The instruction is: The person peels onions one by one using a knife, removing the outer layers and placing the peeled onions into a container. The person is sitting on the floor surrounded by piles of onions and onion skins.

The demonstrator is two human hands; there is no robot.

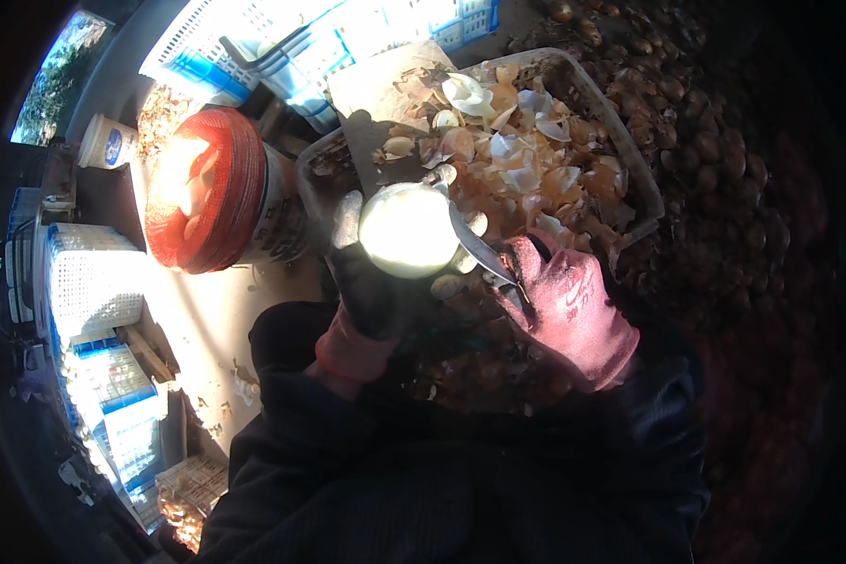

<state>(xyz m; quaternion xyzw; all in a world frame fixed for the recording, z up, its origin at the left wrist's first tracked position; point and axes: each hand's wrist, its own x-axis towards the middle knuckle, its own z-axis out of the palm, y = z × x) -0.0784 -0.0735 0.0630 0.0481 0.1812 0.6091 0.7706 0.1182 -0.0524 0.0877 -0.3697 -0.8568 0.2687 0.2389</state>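
A pale, peeled onion point(409, 231) glows in strong light, cupped in my gloved left hand point(366, 271), whose fingers wrap around it from below and behind. My right hand point(564, 303), in a pink knitted glove, grips a small curved knife point(481, 248); the blade lies against or very near the onion's right side. Beyond my hands, onion skins point(525, 166) are heaped in a plastic crate point(631, 151). A flat board point(366, 151) lies over the crate's left part, with an onion scrap point(398, 146) on it.
Left of the crate, a bucket point(282, 208) is topped by a red mesh bag point(211, 190) holding pale onions. White and blue plastic baskets point(92, 282) stand at the left and others point(310, 63) at the top. Many unpeeled onions point(708, 151) are piled at the right. A small white tub point(106, 142) stands farther off.
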